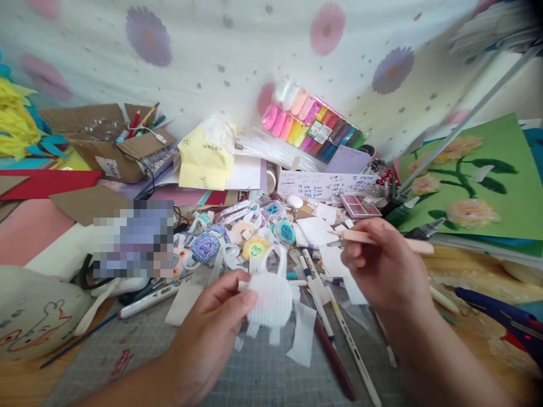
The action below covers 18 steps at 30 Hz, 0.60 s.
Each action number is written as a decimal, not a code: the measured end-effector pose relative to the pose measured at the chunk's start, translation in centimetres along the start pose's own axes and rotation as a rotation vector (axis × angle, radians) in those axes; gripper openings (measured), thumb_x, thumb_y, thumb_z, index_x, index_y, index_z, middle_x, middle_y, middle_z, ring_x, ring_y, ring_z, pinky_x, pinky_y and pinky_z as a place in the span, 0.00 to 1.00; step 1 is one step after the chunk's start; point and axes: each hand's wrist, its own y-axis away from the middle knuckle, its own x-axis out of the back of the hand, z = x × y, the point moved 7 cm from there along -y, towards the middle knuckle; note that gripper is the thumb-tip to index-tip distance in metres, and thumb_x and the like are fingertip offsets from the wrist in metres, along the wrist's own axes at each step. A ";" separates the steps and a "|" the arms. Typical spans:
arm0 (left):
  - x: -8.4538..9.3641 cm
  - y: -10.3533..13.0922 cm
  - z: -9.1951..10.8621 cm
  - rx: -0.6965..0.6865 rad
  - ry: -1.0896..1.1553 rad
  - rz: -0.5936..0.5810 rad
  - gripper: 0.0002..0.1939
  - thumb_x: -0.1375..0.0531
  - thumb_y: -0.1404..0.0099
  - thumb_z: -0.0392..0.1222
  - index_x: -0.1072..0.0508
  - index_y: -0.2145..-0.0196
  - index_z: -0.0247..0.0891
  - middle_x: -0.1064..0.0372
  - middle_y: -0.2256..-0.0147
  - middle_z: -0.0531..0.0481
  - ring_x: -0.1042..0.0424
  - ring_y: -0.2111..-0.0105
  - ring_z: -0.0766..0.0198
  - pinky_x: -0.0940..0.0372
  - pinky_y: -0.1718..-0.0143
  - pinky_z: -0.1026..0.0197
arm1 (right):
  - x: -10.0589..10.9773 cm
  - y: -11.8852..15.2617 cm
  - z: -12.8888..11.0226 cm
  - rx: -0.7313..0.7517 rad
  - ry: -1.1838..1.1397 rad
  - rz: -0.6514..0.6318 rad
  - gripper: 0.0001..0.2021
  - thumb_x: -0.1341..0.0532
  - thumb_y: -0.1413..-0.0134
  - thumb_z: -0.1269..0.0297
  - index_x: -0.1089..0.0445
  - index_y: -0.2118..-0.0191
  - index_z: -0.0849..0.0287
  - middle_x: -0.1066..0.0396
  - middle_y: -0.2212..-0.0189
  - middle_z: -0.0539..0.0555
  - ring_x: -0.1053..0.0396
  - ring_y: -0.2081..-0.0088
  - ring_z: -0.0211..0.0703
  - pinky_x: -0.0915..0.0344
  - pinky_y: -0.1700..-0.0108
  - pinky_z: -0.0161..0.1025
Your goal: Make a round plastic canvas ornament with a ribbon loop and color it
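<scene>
A small white ribbed piece (271, 299) with a loop on top and two short tabs below is pinched at its left side by my left hand (216, 322). My right hand (382, 265), closed, holds a pale pinkish flat stick (413, 245) that points left, its thin tip near white paper scraps (318, 230). The stick and the white piece are apart. Behind the white piece lie round decorated pieces, among them a purple one (205, 246), a yellow one (254, 247) and a teal one (286, 231).
Pens and markers (350, 345) lie across the grey cutting mat (139, 362). A blue glue gun (492, 308) is at the right, a rounded pot (31, 311) at the left. Farther back are a cardboard box (93, 152), coloured clay packs (316, 127) and a green flower picture (504, 164).
</scene>
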 end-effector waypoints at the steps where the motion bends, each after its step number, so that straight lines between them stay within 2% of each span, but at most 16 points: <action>1: 0.3 -0.2 0.1 -0.023 -0.051 0.051 0.02 0.35 0.43 0.42 0.24 0.71 0.43 0.35 0.78 0.58 0.36 0.76 0.69 0.38 0.71 0.68 | -0.7 0.9 -0.7 0.108 0.066 -0.042 0.06 0.34 0.54 0.60 0.27 0.71 0.55 0.29 0.82 0.47 0.35 0.82 0.33 0.38 0.82 0.28; 3: 0.7 -0.5 -0.1 -0.026 -0.110 0.136 0.02 0.36 0.42 0.42 0.25 0.71 0.43 0.36 0.77 0.58 0.37 0.75 0.68 0.37 0.69 0.67 | -3.5 3.3 -0.7 0.233 0.265 -0.238 0.09 0.34 0.52 0.62 0.26 0.62 0.53 0.26 0.73 0.50 0.30 0.75 0.38 0.32 0.74 0.33; 4: 0.8 -0.6 -0.2 -0.015 -0.127 0.160 0.03 0.35 0.43 0.43 0.25 0.71 0.43 0.35 0.76 0.58 0.36 0.74 0.67 0.36 0.68 0.65 | -4.5 4.3 -0.2 0.243 0.383 -0.296 0.09 0.34 0.52 0.66 0.26 0.61 0.53 0.26 0.72 0.50 0.30 0.72 0.38 0.32 0.70 0.34; 5: 0.7 -0.5 -0.4 -0.004 -0.143 0.166 0.04 0.35 0.44 0.43 0.26 0.70 0.43 0.35 0.75 0.57 0.35 0.73 0.66 0.35 0.67 0.64 | -5.4 5.2 0.2 0.273 0.455 -0.330 0.08 0.34 0.52 0.68 0.26 0.63 0.53 0.27 0.74 0.49 0.30 0.72 0.38 0.33 0.70 0.33; 7: 0.4 -0.3 -0.5 0.001 -0.200 0.139 0.06 0.35 0.44 0.45 0.26 0.70 0.42 0.33 0.75 0.56 0.34 0.72 0.65 0.35 0.66 0.62 | -6.1 6.1 0.8 0.307 0.552 -0.329 0.05 0.36 0.52 0.71 0.28 0.68 0.54 0.30 0.77 0.48 0.33 0.74 0.36 0.37 0.75 0.30; 10: -0.2 0.0 -0.4 0.005 -0.268 0.066 0.07 0.36 0.43 0.46 0.26 0.70 0.40 0.31 0.72 0.54 0.32 0.71 0.64 0.36 0.66 0.62 | -6.3 6.0 1.1 0.369 0.623 -0.307 0.05 0.38 0.52 0.72 0.34 0.71 0.55 0.32 0.77 0.48 0.35 0.77 0.35 0.41 0.79 0.29; 15: -0.6 -0.1 -0.3 0.022 -0.262 0.028 0.09 0.35 0.43 0.45 0.28 0.71 0.38 0.30 0.69 0.52 0.32 0.68 0.62 0.34 0.65 0.60 | -6.6 5.8 1.5 0.429 0.752 -0.365 0.07 0.39 0.51 0.72 0.38 0.71 0.54 0.35 0.80 0.47 0.36 0.78 0.38 0.41 0.77 0.33; 18: -0.6 -0.1 -0.4 0.019 -0.277 0.013 0.08 0.36 0.42 0.44 0.29 0.70 0.38 0.30 0.68 0.51 0.31 0.68 0.62 0.35 0.64 0.59 | -6.6 5.9 1.5 0.413 0.761 -0.368 0.07 0.39 0.51 0.71 0.38 0.72 0.54 0.37 0.82 0.46 0.37 0.79 0.38 0.42 0.77 0.34</action>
